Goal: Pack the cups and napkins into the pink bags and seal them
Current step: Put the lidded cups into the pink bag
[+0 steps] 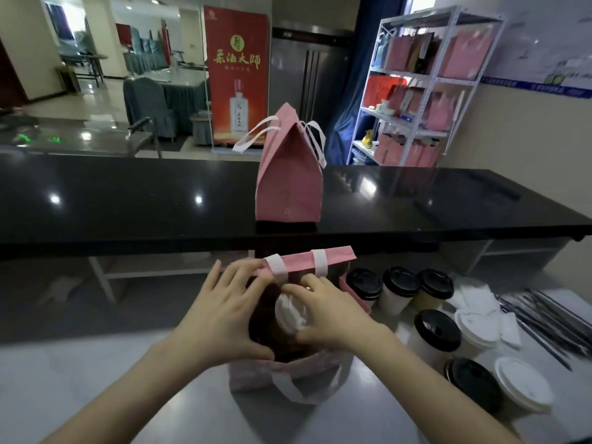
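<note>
Open pink bag (pixel 288 376), near centre of grey worktop (pixel 96 379): left hand (pixel 221 309) spread over its mouth, fingers (pixel 253 267) touching the far rim; right hand (pixel 326 312) gripping a white-lidded cup (pixel 290 314) inside.
Right of bag: black-lidded cups (pixel 437 330), spare white-lidded cups (pixel 523 384), napkins (pixel 474 299), dark straws (pixel 544 318).
Black worktop (pixel 128 200) behind: closed pink bag (pixel 288 184), upright.
</note>
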### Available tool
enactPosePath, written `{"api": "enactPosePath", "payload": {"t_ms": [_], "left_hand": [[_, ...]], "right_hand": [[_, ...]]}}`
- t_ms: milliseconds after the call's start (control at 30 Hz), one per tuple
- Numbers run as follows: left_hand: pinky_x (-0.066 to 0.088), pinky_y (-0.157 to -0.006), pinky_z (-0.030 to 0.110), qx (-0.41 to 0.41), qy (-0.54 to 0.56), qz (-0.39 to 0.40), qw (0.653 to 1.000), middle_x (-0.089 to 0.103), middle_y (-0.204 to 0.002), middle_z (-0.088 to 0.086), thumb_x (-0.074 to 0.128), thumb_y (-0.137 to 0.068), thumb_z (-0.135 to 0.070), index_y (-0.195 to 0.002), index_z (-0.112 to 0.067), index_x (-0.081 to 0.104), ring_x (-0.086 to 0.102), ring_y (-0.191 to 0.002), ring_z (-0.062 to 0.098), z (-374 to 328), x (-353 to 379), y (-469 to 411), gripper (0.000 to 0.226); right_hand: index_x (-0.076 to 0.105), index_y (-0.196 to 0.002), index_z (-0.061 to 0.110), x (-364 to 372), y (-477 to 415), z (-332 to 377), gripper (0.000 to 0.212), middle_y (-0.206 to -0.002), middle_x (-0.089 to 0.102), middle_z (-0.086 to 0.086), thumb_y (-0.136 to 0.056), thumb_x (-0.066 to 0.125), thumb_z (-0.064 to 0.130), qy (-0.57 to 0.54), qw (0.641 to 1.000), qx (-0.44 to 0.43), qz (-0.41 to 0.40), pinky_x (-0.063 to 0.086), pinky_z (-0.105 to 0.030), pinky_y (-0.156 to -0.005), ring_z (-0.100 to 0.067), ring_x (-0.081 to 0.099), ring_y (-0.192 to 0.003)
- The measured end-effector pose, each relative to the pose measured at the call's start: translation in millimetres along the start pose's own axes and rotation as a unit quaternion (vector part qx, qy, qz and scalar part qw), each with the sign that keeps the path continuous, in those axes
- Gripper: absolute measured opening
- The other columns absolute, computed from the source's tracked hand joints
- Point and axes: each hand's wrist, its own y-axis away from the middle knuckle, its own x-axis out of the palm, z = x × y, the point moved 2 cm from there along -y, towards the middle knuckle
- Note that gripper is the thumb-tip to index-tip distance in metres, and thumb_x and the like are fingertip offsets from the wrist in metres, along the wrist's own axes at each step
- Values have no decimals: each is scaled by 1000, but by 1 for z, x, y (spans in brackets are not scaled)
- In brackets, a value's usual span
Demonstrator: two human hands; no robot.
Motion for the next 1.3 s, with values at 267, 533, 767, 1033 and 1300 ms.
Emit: {"api": "enactPosePath", "payload": {"t_ms": [267, 533, 767, 1033, 1300], "left_hand": [[-24, -111, 44, 61, -36, 68, 995, -7, -160, -15, 44, -63, -87, -149, -41, -13, -22, -145, 12, 15, 10, -8, 113], [-31, -107, 51, 34, -58, 78, 995, -29, -156, -11, 37, -50, -96, -148, -27, -25, -39, -137, 14, 6, 18, 9, 134], [-32, -106, 51, 16, -42, 99, 994, -22, -158, -12, 45, -51, -91, -150, -29, -18, -42, -135, 11, 5, 13, 7, 133], [-42, -97, 43, 14, -30, 122, 992, -23, -157, -15, 49, -52, -89, -149, -35, -18, -44, -133, 11, 11, 17, 3, 129], [-30, -106, 48, 16, -17, 144, 989, -26, -157, -14, 52, -52, -89, -147, -39, -23, -44, -134, 13, 11, 16, 1, 131]], "right_hand": [[24, -147, 36, 10, 20, 5, 85, -146, 29, 2, -76, 69, 49, 20, 998, -40, -51, 46, -31, -90, -20, 31, -132], [24, -146, 34, 18, 20, 22, 84, -148, 28, 0, -77, 69, 49, 11, 997, -72, -10, 47, -38, -96, -22, 30, -133], [25, -148, 27, 41, -23, 42, 89, -151, 23, -4, -75, 74, 42, 11, 998, -54, 33, 47, -42, -94, -28, 34, -128], [33, -144, 28, 45, -12, 32, 76, -143, 34, -7, -79, 72, 30, 48, 995, -74, 35, 47, -41, -94, -29, 35, -126], [31, -145, 32, 40, -13, 22, 90, -144, 31, 1, -70, 79, 28, -38, 998, -25, 34, 48, -40, -97, -23, 33, -130]]}}
